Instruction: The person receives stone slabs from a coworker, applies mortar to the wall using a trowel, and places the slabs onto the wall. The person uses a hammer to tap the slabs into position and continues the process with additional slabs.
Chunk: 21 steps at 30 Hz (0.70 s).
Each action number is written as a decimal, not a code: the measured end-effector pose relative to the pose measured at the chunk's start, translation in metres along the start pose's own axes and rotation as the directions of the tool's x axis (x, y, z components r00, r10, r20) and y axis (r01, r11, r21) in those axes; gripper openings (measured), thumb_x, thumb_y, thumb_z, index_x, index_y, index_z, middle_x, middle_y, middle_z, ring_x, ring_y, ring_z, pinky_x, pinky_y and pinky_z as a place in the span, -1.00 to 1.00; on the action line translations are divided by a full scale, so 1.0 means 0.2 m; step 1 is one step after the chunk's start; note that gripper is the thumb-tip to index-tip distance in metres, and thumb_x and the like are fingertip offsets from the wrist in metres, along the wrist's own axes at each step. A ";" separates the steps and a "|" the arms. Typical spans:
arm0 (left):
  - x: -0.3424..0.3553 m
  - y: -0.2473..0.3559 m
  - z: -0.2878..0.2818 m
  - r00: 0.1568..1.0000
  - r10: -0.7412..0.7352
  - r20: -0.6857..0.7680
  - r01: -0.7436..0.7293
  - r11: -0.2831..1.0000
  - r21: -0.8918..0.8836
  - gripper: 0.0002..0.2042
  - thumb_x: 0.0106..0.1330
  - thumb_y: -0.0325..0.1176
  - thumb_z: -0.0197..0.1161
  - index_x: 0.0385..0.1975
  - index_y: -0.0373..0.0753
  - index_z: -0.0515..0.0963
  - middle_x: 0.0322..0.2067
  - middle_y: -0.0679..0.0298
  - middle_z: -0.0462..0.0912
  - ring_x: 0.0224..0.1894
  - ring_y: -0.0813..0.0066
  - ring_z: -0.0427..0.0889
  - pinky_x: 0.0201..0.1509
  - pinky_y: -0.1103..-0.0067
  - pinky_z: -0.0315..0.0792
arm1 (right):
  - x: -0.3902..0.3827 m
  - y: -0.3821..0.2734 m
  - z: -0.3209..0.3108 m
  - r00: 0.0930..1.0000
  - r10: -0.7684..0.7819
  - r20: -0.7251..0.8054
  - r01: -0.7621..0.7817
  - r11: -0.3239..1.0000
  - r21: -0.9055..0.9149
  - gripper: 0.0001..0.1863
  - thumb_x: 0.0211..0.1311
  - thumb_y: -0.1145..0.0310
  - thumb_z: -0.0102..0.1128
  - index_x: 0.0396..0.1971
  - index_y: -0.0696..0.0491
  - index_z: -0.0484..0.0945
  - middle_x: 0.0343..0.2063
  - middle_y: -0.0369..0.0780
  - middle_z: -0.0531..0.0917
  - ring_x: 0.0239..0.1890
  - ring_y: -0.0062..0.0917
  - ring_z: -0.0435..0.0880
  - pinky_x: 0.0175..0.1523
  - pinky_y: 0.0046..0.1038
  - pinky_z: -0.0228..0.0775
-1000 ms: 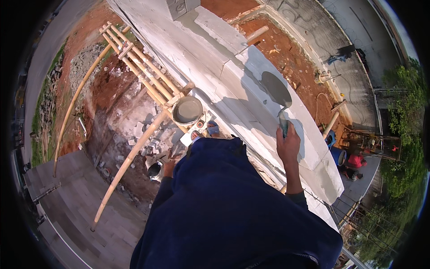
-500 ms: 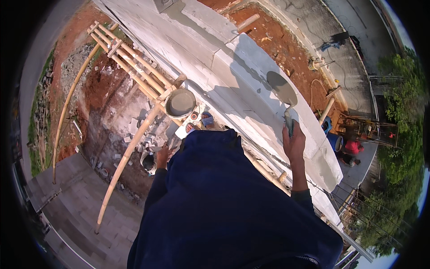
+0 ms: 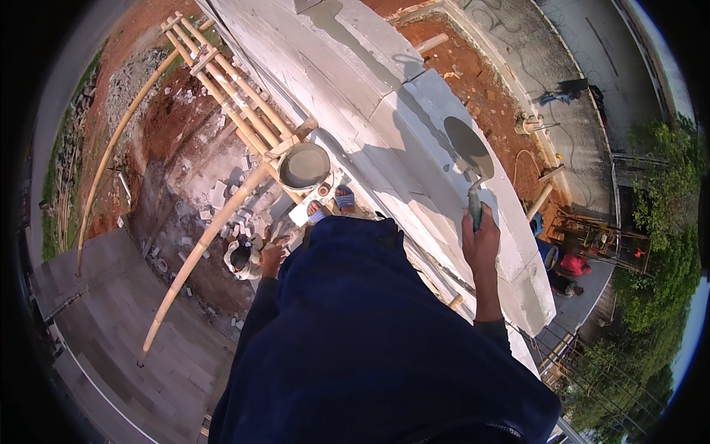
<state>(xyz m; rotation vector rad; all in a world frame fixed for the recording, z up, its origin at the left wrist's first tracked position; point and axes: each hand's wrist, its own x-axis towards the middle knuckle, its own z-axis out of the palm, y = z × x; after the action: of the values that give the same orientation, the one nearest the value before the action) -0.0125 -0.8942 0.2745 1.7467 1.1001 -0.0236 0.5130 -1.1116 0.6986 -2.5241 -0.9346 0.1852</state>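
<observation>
My right hand (image 3: pixel 482 235) is closed round the handle of a trowel (image 3: pixel 474 206). The trowel's broad, rounded grey blade (image 3: pixel 466 138) lies over the top of a pale block wall (image 3: pixel 421 100), pointing away from me. A wet mortar patch (image 3: pixel 471 174) shows by the blade's near end, and a thin mortar streak (image 3: pixel 351 43) runs along the wall top farther off. My left hand (image 3: pixel 272 259) hangs at my left side, fingers apart, holding nothing. Ahead of it, a round pan of grey mortar (image 3: pixel 304 164) stands on the bamboo scaffold.
Bamboo poles (image 3: pixel 229 81) stretch to the far left, and a slanting pole (image 3: pixel 203 259) runs down beside me. My sandalled feet (image 3: pixel 345 198) stand high above rubble-strewn ground (image 3: pixel 214 196). People are below: one at the left (image 3: pixel 242 259), another in red (image 3: pixel 574 264) at the right.
The view has shifted slightly. The trowel has turned a little on the wall top, and a mortar patch now shows beside its near end. My left hand's fingers have spread.
</observation>
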 end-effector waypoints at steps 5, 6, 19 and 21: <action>-0.06 0.12 0.04 0.932 -0.360 -0.029 0.323 0.867 -0.380 -0.82 0.52 -0.28 0.17 -0.14 -0.16 0.69 -0.27 0.35 0.79 -0.40 0.59 0.74 -0.42 0.60 0.52 | 0.13 -0.11 0.02 0.998 0.047 0.047 -0.047 0.999 -0.016 -0.66 0.46 0.31 0.27 0.05 0.24 0.53 -0.31 0.16 0.71 -0.32 0.08 0.74 -0.20 -0.03 0.53; -0.07 0.17 0.04 0.852 -0.524 0.003 0.450 0.728 -0.518 -0.81 0.53 -0.27 0.16 -0.17 -0.16 0.69 -0.27 0.35 0.79 -0.41 0.58 0.74 -0.42 0.59 0.52 | 0.16 -0.16 0.02 0.991 0.085 0.100 -0.084 0.996 -0.016 -0.67 0.45 0.32 0.27 0.04 0.23 0.52 -0.32 0.14 0.71 -0.34 0.04 0.74 -0.21 -0.05 0.53; 0.04 0.09 0.75 0.820 -0.493 0.291 0.533 0.843 -0.074 -0.27 0.40 0.24 0.19 0.13 -0.44 0.64 -0.14 -0.46 0.69 0.04 -0.37 0.70 0.20 0.03 0.53 | 0.47 -0.64 1.52 0.861 -0.333 0.384 0.266 0.939 0.217 -0.70 0.31 0.31 0.30 -0.13 0.19 0.49 -0.43 0.11 0.68 -0.36 0.14 0.69 -0.21 0.04 0.49; 0.04 0.17 0.94 0.661 -0.668 0.343 0.722 0.691 -0.044 0.06 0.28 0.42 0.25 0.31 -0.67 0.37 0.16 -0.46 0.57 0.30 -0.31 0.57 0.38 0.15 0.48 | 0.47 -0.54 2.09 0.764 -0.211 0.610 0.236 0.971 0.040 -0.59 0.33 0.13 0.29 -0.12 0.20 0.50 -0.36 0.18 0.72 -0.25 0.16 0.74 -0.10 0.11 0.54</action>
<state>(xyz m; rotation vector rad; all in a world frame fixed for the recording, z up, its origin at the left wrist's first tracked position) 0.1008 -1.0329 0.2074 1.0141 1.4309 -0.6392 0.4072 -0.8288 0.3752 -2.3801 -1.4824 0.9653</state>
